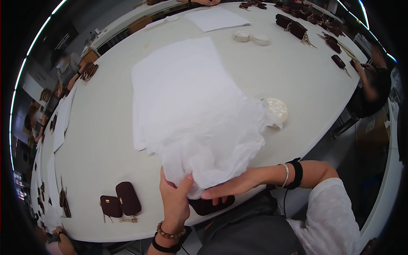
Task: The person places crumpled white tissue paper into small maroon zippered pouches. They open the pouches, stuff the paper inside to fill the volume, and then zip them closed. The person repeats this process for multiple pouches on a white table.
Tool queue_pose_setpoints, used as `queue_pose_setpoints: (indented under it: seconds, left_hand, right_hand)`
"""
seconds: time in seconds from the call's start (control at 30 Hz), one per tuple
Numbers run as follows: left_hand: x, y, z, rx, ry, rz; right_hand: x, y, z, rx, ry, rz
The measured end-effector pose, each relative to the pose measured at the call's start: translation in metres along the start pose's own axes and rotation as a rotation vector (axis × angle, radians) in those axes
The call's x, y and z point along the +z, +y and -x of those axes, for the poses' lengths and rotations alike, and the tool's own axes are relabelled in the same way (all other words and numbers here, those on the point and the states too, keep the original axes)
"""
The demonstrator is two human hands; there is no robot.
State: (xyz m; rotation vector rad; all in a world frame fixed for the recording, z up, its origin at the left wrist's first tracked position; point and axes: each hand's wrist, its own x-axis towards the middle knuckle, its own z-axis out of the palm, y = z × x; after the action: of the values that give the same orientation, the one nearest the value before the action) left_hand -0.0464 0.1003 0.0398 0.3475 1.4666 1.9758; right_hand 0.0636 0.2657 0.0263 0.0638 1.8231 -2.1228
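A crumpled sheet of white tissue paper (208, 144) bunches up in front of me at the table's near edge. My left hand (175, 193) grips its lower left corner, thumb on top. From the right, my right hand (231, 185) closes on the paper's near edge, with its fingertips partly hidden. Just below that hand a dark brown pouch (211, 207) shows in part; whether my fingers touch it I cannot tell. Beyond the crumpled sheet lies a flat stack of white tissue paper (178, 72).
Two brown zip pouches (128, 198) lie at the left. A tape roll (277, 109) sits beside the paper, with more rolls (250, 38) farther off. Brown pouches (291, 26) cover the far right. Other people work around the white table (102, 140).
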Motion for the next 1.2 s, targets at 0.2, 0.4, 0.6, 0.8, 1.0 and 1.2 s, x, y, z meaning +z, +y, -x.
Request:
queue_pose_setpoints:
  seconds: [0.2, 0.4, 0.6, 0.8, 1.0, 1.2]
  left_hand:
    - [-0.032, 0.002, 0.013, 0.203, 0.163, -0.317]
    - [-0.038, -0.002, 0.02, 0.536, 0.196, -0.707]
    - [-0.053, 0.013, 0.03, 0.398, 0.357, -0.409]
    - [-0.082, 0.011, 0.049, 0.367, 0.172, -0.277]
    - [-0.101, 0.031, 0.064, 0.072, -0.295, -0.341]
    - [-0.135, 0.028, 0.071, 0.122, 0.137, 0.085]
  right_hand:
    - [-0.047, 0.009, 0.009, -0.181, 0.313, -0.532]
    - [-0.036, -0.022, 0.015, -0.153, 0.223, -0.573]
    - [-0.051, -0.006, 0.006, -0.182, 0.562, -0.425]
    - [-0.089, -0.005, 0.027, -0.064, 0.551, -0.406]
    - [-0.108, -0.042, 0.011, -0.076, 0.513, -0.236]
    - [-0.161, -0.03, 0.024, -0.364, 0.913, -0.528]
